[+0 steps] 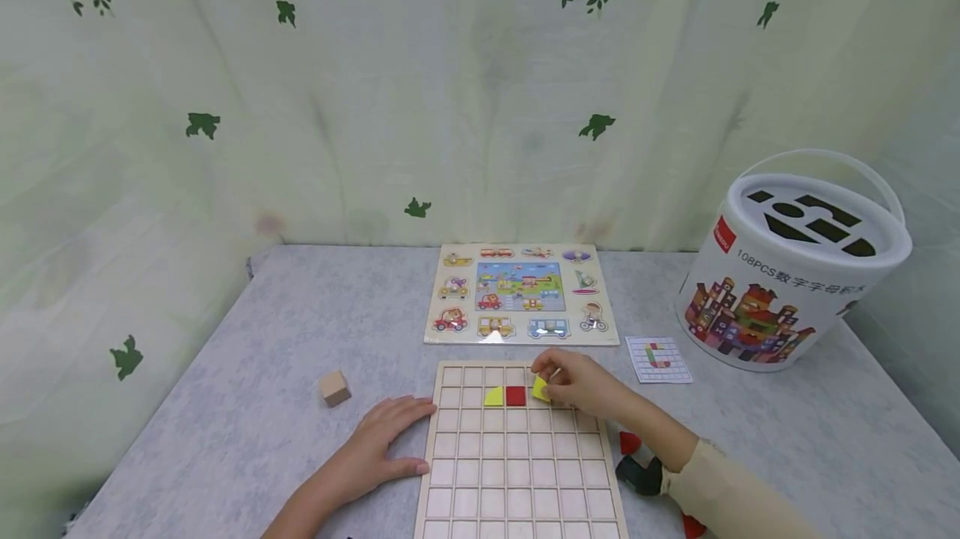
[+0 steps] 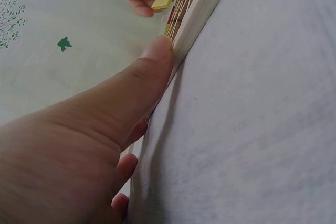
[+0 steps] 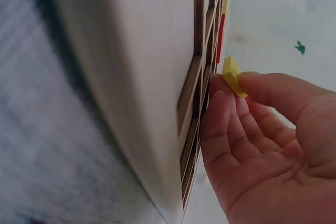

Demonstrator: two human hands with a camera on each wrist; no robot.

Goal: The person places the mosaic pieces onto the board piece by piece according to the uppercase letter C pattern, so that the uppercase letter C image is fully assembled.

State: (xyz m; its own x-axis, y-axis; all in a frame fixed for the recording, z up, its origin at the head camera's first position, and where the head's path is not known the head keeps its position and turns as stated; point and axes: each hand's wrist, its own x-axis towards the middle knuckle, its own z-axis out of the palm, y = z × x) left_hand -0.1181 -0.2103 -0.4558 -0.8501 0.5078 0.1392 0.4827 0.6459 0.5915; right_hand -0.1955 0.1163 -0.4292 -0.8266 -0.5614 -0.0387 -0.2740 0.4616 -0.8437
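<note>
My right hand (image 1: 573,381) pinches a yellow tile (image 1: 540,389) between thumb and fingers over the upper part of a wooden grid board (image 1: 492,447). In the right wrist view the yellow tile (image 3: 231,74) is tilted, close by the board's cells. Left of it in the same row lie a red square tile (image 1: 515,396) and a yellow tile (image 1: 493,396) with a slanted corner. My left hand (image 1: 378,443) rests at the board's left edge, fingers spread and thumb touching the side. In the left wrist view its thumb (image 2: 152,56) presses against the rim.
A picture puzzle board (image 1: 521,293) lies behind the grid. To the right are a small pattern card (image 1: 660,360) and a white lidded bucket (image 1: 787,272). A wooden cube (image 1: 334,389) sits left. Red pieces (image 1: 629,443) lie by the right forearm, beside a black wrist device (image 1: 639,475).
</note>
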